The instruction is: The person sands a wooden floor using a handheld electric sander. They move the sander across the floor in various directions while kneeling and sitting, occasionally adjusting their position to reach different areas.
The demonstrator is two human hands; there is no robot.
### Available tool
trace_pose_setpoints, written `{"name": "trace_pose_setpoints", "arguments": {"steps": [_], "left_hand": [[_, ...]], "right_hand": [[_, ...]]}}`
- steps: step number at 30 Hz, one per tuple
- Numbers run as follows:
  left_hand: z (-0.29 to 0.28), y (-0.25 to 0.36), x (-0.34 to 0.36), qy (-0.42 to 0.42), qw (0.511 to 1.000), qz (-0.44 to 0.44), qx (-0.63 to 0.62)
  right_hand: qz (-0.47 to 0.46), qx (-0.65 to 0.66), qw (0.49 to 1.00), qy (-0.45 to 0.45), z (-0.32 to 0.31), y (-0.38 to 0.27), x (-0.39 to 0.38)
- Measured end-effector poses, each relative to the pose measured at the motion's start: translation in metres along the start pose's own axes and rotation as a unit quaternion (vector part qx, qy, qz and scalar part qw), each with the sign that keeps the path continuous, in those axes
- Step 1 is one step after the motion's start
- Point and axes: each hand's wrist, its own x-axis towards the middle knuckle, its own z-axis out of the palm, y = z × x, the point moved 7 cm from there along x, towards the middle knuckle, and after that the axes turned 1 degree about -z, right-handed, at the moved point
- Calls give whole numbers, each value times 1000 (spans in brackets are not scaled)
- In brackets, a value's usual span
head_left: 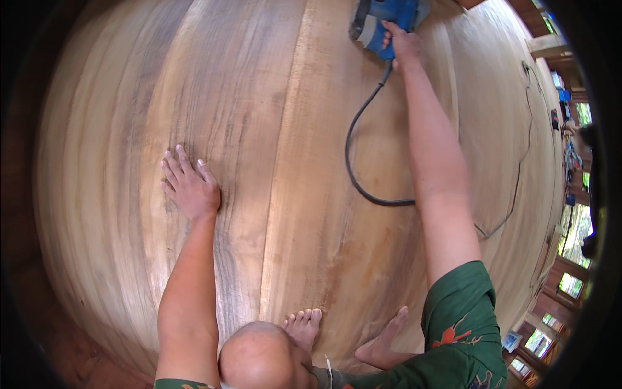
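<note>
My left hand (192, 189) lies flat on a broad wooden surface (246, 84), palm down and fingers spread, holding nothing. At the far end of my stretched right arm, my right hand (403, 47) is wrapped around the rear handle of a blue corded power tool (387, 14), which looks like an electric planer. The tool rests on the wood at the top of the view, its front partly cut off. A black cord (348, 150) leaves the handle, loops toward me and passes beneath my right forearm.
My bare foot (304, 326) and bent knee (256, 355) are on or over the wood near me. The thin cord (518, 185) runs on along the right side. Small tools and items (571, 155) sit beyond the right edge. Reddish-brown floor (61, 343) shows at lower left.
</note>
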Motion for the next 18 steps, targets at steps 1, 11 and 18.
{"name": "trace_pose_setpoints", "arguments": {"steps": [1, 11, 18], "left_hand": [[1, 0, 0, -1, 1000, -2, -8], [-1, -4, -3, 22, 999, -3, -33], [-3, -7, -8, 29, 999, 7, -39]], "right_hand": [[-4, -6, 1000, 2, -3, 0, -11], [-13, -51, 999, 7, -53, 1, -188], [2, -69, 998, -6, -99, 9, -345]]}}
